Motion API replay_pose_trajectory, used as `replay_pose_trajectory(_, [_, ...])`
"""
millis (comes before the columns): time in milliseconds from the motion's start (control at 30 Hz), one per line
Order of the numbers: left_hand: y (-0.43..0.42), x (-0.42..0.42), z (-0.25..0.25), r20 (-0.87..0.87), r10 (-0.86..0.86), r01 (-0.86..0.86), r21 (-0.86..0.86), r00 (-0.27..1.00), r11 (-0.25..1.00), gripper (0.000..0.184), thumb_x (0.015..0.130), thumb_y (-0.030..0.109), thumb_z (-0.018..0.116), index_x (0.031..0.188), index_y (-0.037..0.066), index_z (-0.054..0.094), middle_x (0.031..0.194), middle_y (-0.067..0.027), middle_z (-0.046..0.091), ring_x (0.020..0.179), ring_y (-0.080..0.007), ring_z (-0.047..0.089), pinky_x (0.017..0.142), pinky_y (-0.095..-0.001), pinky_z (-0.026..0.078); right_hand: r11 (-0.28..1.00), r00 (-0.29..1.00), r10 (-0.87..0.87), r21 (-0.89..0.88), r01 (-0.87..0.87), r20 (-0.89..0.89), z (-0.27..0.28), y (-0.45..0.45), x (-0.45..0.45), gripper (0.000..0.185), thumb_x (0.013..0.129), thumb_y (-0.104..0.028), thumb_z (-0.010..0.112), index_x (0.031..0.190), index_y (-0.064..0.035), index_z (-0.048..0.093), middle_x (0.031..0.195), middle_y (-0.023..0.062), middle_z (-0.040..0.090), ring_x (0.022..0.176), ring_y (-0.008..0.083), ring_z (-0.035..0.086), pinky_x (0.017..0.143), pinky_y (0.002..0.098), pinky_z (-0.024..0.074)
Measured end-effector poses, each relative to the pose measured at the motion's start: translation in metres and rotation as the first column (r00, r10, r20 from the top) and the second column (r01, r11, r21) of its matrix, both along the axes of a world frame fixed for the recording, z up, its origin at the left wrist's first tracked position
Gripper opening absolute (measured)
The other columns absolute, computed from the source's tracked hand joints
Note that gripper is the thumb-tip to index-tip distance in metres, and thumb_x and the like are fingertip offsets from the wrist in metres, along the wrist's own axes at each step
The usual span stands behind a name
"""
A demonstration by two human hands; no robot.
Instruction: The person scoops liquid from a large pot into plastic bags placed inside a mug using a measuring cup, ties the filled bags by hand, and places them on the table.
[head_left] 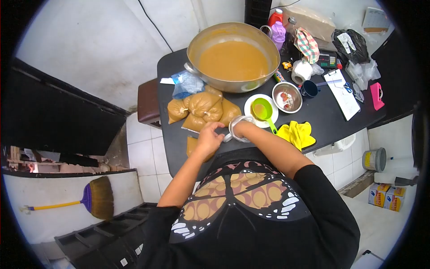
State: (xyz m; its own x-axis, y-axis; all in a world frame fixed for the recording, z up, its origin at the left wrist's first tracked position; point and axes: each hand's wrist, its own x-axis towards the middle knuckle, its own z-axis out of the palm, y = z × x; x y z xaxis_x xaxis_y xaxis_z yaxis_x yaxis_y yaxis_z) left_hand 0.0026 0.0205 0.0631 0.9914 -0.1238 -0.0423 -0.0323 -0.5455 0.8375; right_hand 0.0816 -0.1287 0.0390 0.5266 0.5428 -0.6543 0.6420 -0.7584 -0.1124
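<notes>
My right hand reaches down into a clear plastic cup with a pale rim and a side handle, at the table's near edge. Its fingers are hidden inside. Just left of the cup, my left hand is closed, thumb and fingers curled towards each other by the cup's handle; what they hold, if anything, I cannot make out. Several tied plastic bags of brown liquid lie beyond my left hand, and another brown-filled bag lies partly under it. A green ladle rests on a white plate right of the cup.
A large metal pot of brown liquid stands at the back. To the right are a steel bowl, a yellow cloth, a dark mug and a clipboard. A blue plastic bag lies left of the pot.
</notes>
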Motion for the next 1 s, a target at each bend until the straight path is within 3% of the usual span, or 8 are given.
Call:
replay_pose_trajectory(133, [-0.013,-0.003,-0.012,-0.040,-0.019,0.014,-0.125,0.999,0.992,0.041,0.071,0.005,0.072,0.107,0.002,0.051,0.088,-0.0061,0.053,0.057,-0.0068,0.052,0.051,-0.0205,0.043,0.990,0.983,-0.138,0.000,0.138,-0.118,-0.005,0.004,0.006,0.031,0.070,-0.024,0.064,0.098,-0.0097,0.067,0.104,0.0120,0.064,0.094,0.0274,0.062,0.078,0.0391,0.0472])
replay_pose_trajectory(200, [-0.020,-0.001,-0.025,-0.105,0.000,-0.022,-0.207,0.994,0.978,0.042,0.072,0.004,0.071,0.108,0.003,0.048,0.085,-0.0048,0.052,0.057,-0.0070,0.051,0.049,-0.0203,0.043,0.992,0.986,-0.118,0.021,0.121,-0.121,-0.018,0.003,0.009,0.031,0.071,-0.025,0.064,0.099,-0.0101,0.067,0.104,0.0119,0.064,0.094,0.0273,0.061,0.077,0.0394,0.0471])
replay_pose_trajectory(300, [-0.029,0.002,-0.044,-0.059,-0.018,0.005,-0.214,0.998,0.977,0.040,0.075,0.002,0.067,0.107,0.004,0.043,0.076,-0.0025,0.050,0.056,-0.0069,0.051,0.047,-0.0202,0.042,0.996,0.989,-0.029,0.075,0.040,-0.147,-0.021,-0.005,0.013,0.030,0.073,-0.026,0.062,0.098,-0.0095,0.066,0.103,0.0125,0.064,0.094,0.0277,0.061,0.077,0.0394,0.0469])
replay_pose_trajectory(400, [-0.034,0.002,-0.041,-0.191,0.018,-0.079,-0.319,0.981,0.944,0.035,0.077,-0.001,0.062,0.105,0.004,0.041,0.070,-0.0014,0.049,0.055,-0.0070,0.051,0.047,-0.0207,0.044,0.992,0.983,-0.010,0.120,0.033,-0.185,-0.007,-0.009,0.012,0.029,0.075,-0.025,0.060,0.098,-0.0087,0.066,0.102,0.0136,0.063,0.093,0.0283,0.061,0.076,0.0390,0.0468])
replay_pose_trajectory(500, [-0.036,0.001,-0.048,-0.204,0.093,-0.165,-0.371,0.975,0.914,0.035,0.072,0.001,0.064,0.101,0.004,0.046,0.064,-0.0015,0.052,0.055,-0.0097,0.050,0.053,-0.0239,0.043,0.988,0.987,0.015,0.156,0.010,-0.160,0.015,-0.014,0.004,0.026,0.076,-0.022,0.058,0.097,-0.0084,0.066,0.101,0.0152,0.063,0.093,0.0287,0.061,0.076,0.0384,0.0467])
replay_pose_trajectory(600, [-0.032,0.003,-0.054,-0.148,0.031,-0.076,-0.305,0.988,0.949,0.037,0.075,-0.007,0.058,0.105,0.004,0.040,0.069,-0.0011,0.048,0.055,-0.0078,0.051,0.047,-0.0209,0.045,0.986,0.993,0.048,0.167,-0.030,-0.107,0.023,-0.016,0.000,0.025,0.077,-0.021,0.056,0.096,-0.0084,0.066,0.100,0.0163,0.063,0.093,0.0292,0.061,0.077,0.0381,0.0464])
replay_pose_trajectory(800, [-0.038,0.005,-0.058,-0.118,0.117,-0.155,-0.393,0.986,0.906,0.043,0.073,-0.010,0.056,0.109,0.006,0.037,0.088,-0.0061,0.045,0.061,-0.0099,0.052,0.050,-0.0235,0.048,0.991,0.996,0.002,0.136,0.010,-0.091,-0.004,-0.009,0.000,0.025,0.076,-0.019,0.057,0.096,-0.0085,0.066,0.102,0.0163,0.063,0.096,0.0290,0.060,0.078,0.0392,0.0460])
replay_pose_trajectory(1000, [-0.035,0.000,-0.037,-0.373,0.121,-0.318,-0.527,0.920,0.788,0.044,0.077,-0.009,0.052,0.114,0.006,0.033,0.092,-0.0097,0.046,0.070,-0.0166,0.059,0.057,-0.0265,0.052,0.995,0.980,0.004,0.100,0.016,-0.199,0.000,-0.004,0.006,0.024,0.077,-0.022,0.057,0.097,-0.0113,0.066,0.102,0.0141,0.063,0.094,0.0292,0.060,0.077,0.0392,0.0456])
